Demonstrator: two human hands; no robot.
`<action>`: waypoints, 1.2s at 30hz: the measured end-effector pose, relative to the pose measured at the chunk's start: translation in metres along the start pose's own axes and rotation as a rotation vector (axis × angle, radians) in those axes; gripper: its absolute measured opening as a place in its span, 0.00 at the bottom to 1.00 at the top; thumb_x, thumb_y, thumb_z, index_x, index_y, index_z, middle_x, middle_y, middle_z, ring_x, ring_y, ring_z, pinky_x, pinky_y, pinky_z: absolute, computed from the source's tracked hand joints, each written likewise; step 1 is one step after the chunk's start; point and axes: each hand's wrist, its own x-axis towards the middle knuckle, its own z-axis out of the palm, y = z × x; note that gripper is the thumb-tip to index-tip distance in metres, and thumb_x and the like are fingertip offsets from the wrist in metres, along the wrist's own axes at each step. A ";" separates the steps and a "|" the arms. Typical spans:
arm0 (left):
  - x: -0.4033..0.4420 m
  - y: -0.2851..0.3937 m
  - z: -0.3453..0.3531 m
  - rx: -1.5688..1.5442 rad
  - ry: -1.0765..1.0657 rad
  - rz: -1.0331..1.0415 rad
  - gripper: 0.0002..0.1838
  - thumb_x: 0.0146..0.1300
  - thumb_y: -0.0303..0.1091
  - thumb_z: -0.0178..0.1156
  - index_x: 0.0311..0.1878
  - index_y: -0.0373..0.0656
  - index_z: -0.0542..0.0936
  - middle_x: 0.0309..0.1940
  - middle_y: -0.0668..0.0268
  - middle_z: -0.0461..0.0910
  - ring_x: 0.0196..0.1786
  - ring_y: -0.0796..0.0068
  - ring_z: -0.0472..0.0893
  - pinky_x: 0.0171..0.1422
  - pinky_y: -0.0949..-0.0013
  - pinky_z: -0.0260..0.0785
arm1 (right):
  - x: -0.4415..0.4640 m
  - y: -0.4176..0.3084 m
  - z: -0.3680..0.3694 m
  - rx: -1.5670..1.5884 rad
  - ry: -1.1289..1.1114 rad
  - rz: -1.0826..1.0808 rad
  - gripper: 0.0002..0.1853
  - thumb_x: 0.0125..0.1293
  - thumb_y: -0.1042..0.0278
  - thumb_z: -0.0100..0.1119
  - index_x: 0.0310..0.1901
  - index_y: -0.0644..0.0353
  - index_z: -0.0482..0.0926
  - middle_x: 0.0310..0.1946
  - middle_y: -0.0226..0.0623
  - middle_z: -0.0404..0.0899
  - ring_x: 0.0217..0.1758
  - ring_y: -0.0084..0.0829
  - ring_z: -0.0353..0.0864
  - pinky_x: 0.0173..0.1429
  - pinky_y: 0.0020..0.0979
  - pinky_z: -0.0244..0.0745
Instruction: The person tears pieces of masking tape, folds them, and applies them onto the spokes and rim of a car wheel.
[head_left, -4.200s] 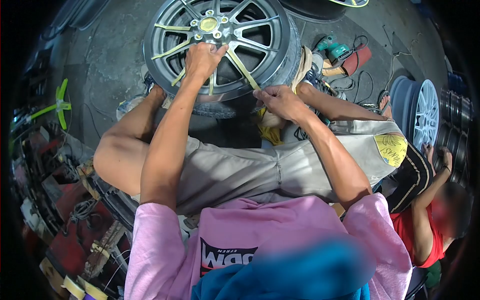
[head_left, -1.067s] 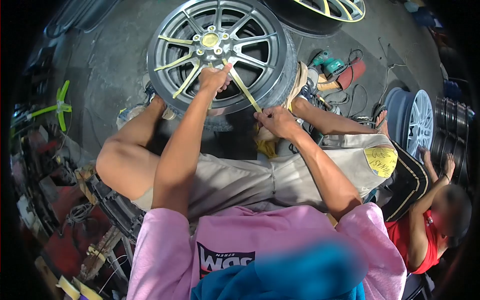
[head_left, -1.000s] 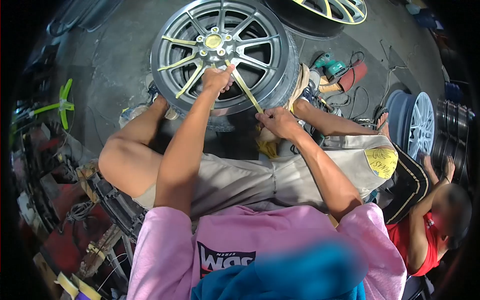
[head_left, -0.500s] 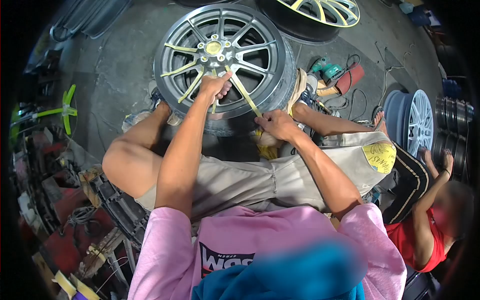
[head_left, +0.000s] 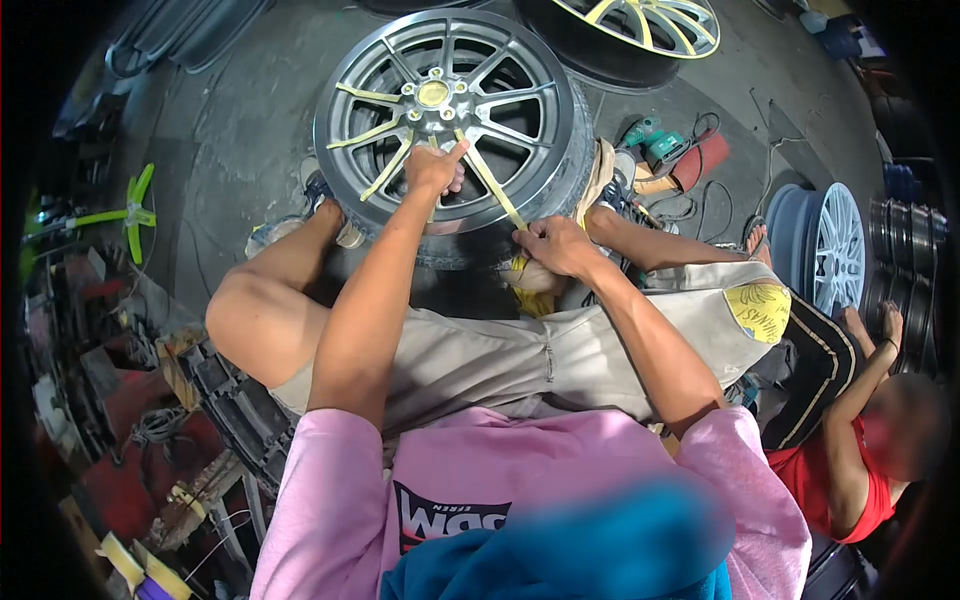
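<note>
A grey multi-spoke wheel rim (head_left: 352, 190) in a tyre lies in front of me, its hub cap and several spokes bearing yellow tape. My left hand (head_left: 433, 170) is closed over the lower spokes, with its thumb at the upper end of a long yellow tape strip (head_left: 490, 181). At the rim's lower right edge, my right hand (head_left: 557, 247) pinches the strip's outer end. The strip runs taut between both hands along a spoke. Part of another taped spoke is hidden under my left hand.
Another taped wheel (head_left: 688, 30) lies beyond. A green power tool (head_left: 663, 147) and cords are on the floor at right. A co-worker in red (head_left: 870, 480) sits at far right by a pale wheel (head_left: 840, 250). A lime-green stand (head_left: 138, 214) is at left.
The wheel and both hands sit lower in view than in the oldest frame, while the hands keep nearly the same places on the wheel. The co-worker's hands have shifted slightly.
</note>
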 end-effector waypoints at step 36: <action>-0.004 0.008 -0.010 0.323 -0.190 0.062 0.36 0.67 0.64 0.64 0.19 0.35 0.85 0.17 0.61 0.84 0.19 0.72 0.82 0.28 0.68 0.76 | -0.015 -0.009 -0.012 0.345 -0.076 0.013 0.23 0.72 0.46 0.62 0.34 0.60 0.89 0.29 0.41 0.87 0.35 0.35 0.85 0.46 0.36 0.78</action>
